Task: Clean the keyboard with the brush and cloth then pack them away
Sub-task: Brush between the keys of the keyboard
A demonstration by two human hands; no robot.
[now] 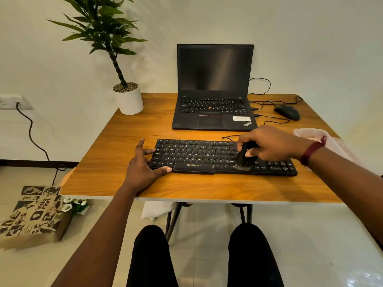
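ZEBRONICS on the keyboard (196,154) spacebar. ThinkPad on the laptop (213,119) palm rest. "insta mart" on the paper bag (35,216).

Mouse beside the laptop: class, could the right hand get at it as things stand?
Probably yes: the mouse lies just beyond the right hand, only thin cables between, though that hand grips the brush.

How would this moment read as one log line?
step: brushing | right hand: grips brush on keyboard | left hand: rests on keyboard's left end

Open laptop (214,88) on table (124,162), mouse (287,112) right, potted plant (128,100) left; paper bag (33,216) on floor (310,235).
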